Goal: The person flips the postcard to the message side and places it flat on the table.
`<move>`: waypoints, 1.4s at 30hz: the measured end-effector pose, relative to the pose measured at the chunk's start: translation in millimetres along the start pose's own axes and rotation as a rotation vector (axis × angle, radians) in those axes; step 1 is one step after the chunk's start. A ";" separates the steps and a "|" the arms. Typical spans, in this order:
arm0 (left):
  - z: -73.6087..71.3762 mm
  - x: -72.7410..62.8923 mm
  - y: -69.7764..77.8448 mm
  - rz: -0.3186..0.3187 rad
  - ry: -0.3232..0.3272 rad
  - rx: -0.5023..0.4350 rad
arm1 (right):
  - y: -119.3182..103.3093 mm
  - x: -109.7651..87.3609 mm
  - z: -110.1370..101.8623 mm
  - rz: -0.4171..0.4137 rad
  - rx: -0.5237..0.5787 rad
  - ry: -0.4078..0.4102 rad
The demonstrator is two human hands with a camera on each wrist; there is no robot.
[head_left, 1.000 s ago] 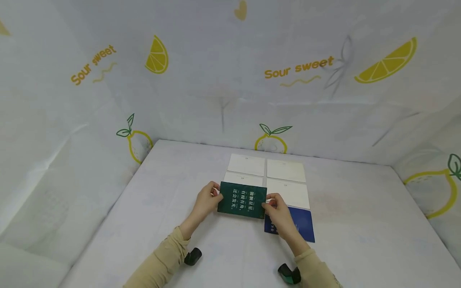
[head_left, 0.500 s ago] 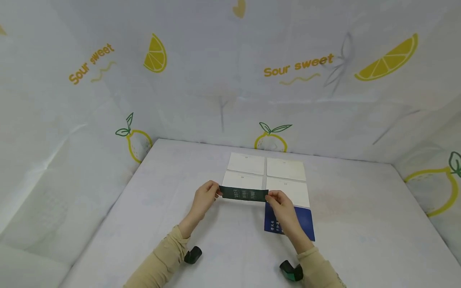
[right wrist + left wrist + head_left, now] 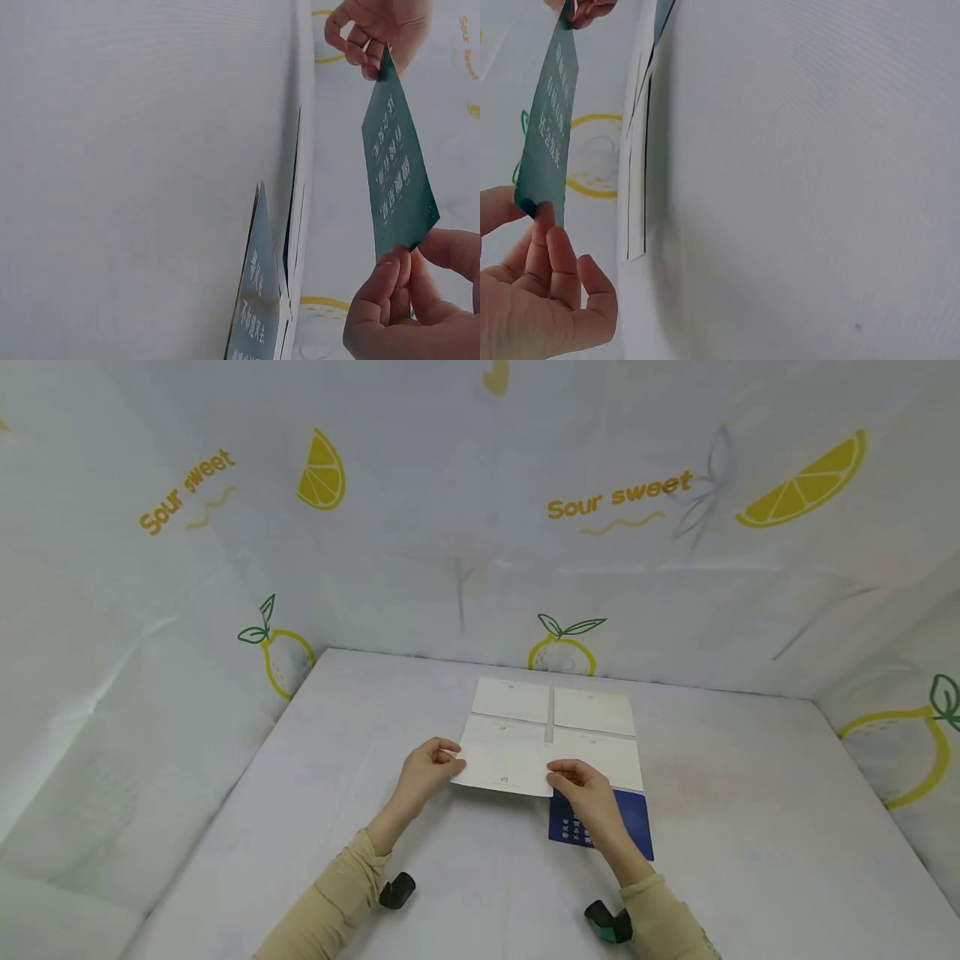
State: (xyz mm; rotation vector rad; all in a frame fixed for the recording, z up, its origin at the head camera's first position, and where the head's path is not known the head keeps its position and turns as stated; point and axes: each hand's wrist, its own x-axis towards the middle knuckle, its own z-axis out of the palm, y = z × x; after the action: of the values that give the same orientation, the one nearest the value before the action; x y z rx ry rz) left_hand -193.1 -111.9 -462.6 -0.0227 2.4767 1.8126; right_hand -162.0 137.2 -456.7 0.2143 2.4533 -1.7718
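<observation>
Between both hands a postcard (image 3: 501,768) is held above the table, white face up in the head view. Its dark green underside (image 3: 549,135) with white characters shows in both wrist views. My left hand (image 3: 425,777) pinches the left end between thumb and fingers. At the other end my right hand (image 3: 588,793) pinches the right edge. Below the right hand lies a blue card (image 3: 633,818) with white characters, partly covered by that hand. Behind the held card are white cards, among them one at the far left (image 3: 510,700) and one at the near right (image 3: 600,758).
Another white card (image 3: 594,712) lies at the back right of the group. Two black curved objects, one by the left sleeve (image 3: 397,891) and one, part green, by the right sleeve (image 3: 607,922), are on the white table (image 3: 750,827). Lemon-printed fabric (image 3: 420,527) surrounds the table.
The held card has flipped from its green face to its white face in the head view, passing through a steep tilt. Both hands keep their pinch and stay nearly in place.
</observation>
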 end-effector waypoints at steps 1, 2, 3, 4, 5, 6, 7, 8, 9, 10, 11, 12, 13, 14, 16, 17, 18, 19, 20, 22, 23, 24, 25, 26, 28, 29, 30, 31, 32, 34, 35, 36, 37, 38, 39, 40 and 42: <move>0.0 0.4 -0.6 -0.002 -0.003 0.027 | 1.2 0.2 0.7 -0.006 -0.025 -0.008; 0.0 0.6 -1.2 -0.010 -0.008 0.049 | 2.3 0.0 1.1 -0.015 -0.049 -0.017; -0.1 0.8 -2.3 -0.010 -0.014 0.082 | 3.4 0.0 1.7 -0.026 -0.078 -0.027; -0.4 0.6 -3.1 -0.005 -0.019 0.121 | 4.5 0.1 2.5 -0.033 -0.107 -0.040; -0.6 0.2 -4.0 0.004 -0.026 0.162 | 5.2 0.1 3.4 -0.040 -0.138 -0.055; -0.9 -0.4 -5.1 0.014 -0.030 0.199 | 5.8 0.0 4.3 -0.046 -0.172 -0.070; -1.3 -1.3 -6.0 0.026 -0.036 0.235 | 6.4 -0.2 5.4 -0.052 -0.208 -0.085; -1.7 -2.6 -6.8 0.037 -0.041 0.269 | 6.7 -0.5 6.3 -0.057 -0.244 -0.103; -2.0 -4.2 -7.4 0.049 -0.047 0.297 | 6.6 -0.8 7.4 -0.059 -0.276 -0.120; -2.3 -6.1 -7.4 0.062 -0.053 0.323 | 6.6 -1.2 8.4 -0.060 -0.303 -0.140; -2.4 -7.8 -7.7 0.070 -0.059 0.346 | 6.1 -1.8 9.3 -0.059 -0.325 -0.155; -2.5 -9.4 -7.9 0.072 -0.063 0.364 | 5.8 -2.4 10.1 -0.058 -0.343 -0.170; -2.3 -10.9 -8.2 0.082 -0.069 0.385 | 5.3 -3.1 10.8 -0.053 -0.355 -0.183; -2.0 -12.0 -8.6 0.086 -0.074 0.406 | 4.9 -3.5 11.5 -0.051 -0.364 -0.192; -1.0 -13.4 -9.7 0.094 -0.079 0.454 | 4.5 -4.0 13.1 -0.048 -0.379 -0.203; -0.3 -13.3 -10.8 0.095 -0.080 0.480 | 3.9 -4.3 13.8 -0.048 -0.384 -0.204; 0.4 -13.3 -11.7 0.099 -0.079 0.504 | 3.8 -4.2 14.6 -0.052 -0.392 -0.204; 1.1 -13.1 -12.7 0.103 -0.077 0.531 | 3.7 -4.2 15.3 -0.057 -0.401 -0.202; 1.9 -12.8 -13.4 0.102 -0.074 0.552 | 3.9 -4.0 16.0 -0.066 -0.412 -0.202; 3.2 -12.2 -14.9 0.106 -0.068 0.597 | 4.6 -3.7 17.2 -0.073 -0.433 -0.204; 3.8 -12.0 -15.5 0.105 -0.067 0.610 | 4.5 -3.7 17.8 -0.075 -0.440 -0.206; 4.3 -12.1 -15.9 0.106 -0.066 0.628 | 4.8 -3.6 18.3 -0.078 -0.450 -0.209; 4.6 -12.3 -16.3 0.106 -0.066 0.638 | 4.9 -3.8 18.7 -0.079 -0.458 -0.212; 5.0 -12.6 -16.5 0.106 -0.067 0.645 | 5.1 -3.7 19.2 -0.082 -0.467 -0.215; 5.3 -13.5 -16.4 0.104 -0.070 0.662 | 5.0 -4.1 19.9 -0.089 -0.483 -0.219; 5.4 -14.0 -16.1 0.104 -0.071 0.664 | 4.6 -4.2 20.3 -0.092 -0.487 -0.221; 5.4 -14.4 -15.9 0.107 -0.071 0.672 | 4.3 -4.5 20.5 -0.096 -0.492 -0.223; 5.4 -14.6 -15.7 0.109 -0.070 0.676 | 4.0 -4.5 20.8 -0.100 -0.496 -0.225; 5.4 -14.6 -15.5 0.112 -0.069 0.685 | 3.9 -4.5 21.0 -0.104 -0.503 -0.228; 5.3 -14.4 -14.4 0.116 -0.069 0.700 | 3.1 -4.7 21.5 -0.110 -0.511 -0.235; 5.4 -14.3 -13.9 0.117 -0.069 0.709 | 2.8 -4.9 21.7 -0.112 -0.515 -0.238; 5.4 -14.1 -13.3 0.118 -0.068 0.719 | 2.5 -5.1 21.8 -0.114 -0.518 -0.241; 5.5 -14.0 -12.8 0.118 -0.068 0.728 | 2.3 -5.1 22.1 -0.117 -0.523 -0.244; 5.6 -13.9 -12.1 0.117 -0.070 0.737 | 2.1 -5.1 22.3 -0.119 -0.528 -0.246; 5.7 -13.9 -10.9 0.110 -0.072 0.745 | 1.7 -5.0 22.5 -0.119 -0.530 -0.249; 5.9 -13.8 -10.0 0.102 -0.074 0.758 | 1.4 -4.7 22.9 -0.118 -0.534 -0.253; 6.6 -12.7 -8.8 0.091 -0.080 0.783 | 1.0 -3.8 23.8 -0.121 -0.554 -0.259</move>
State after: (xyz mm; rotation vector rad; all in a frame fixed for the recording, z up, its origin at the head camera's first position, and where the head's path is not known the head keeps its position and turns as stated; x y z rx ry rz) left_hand -179.7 -108.6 -472.1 0.2006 2.9631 0.7309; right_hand -157.9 114.7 -464.5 -0.2026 2.6739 -1.0044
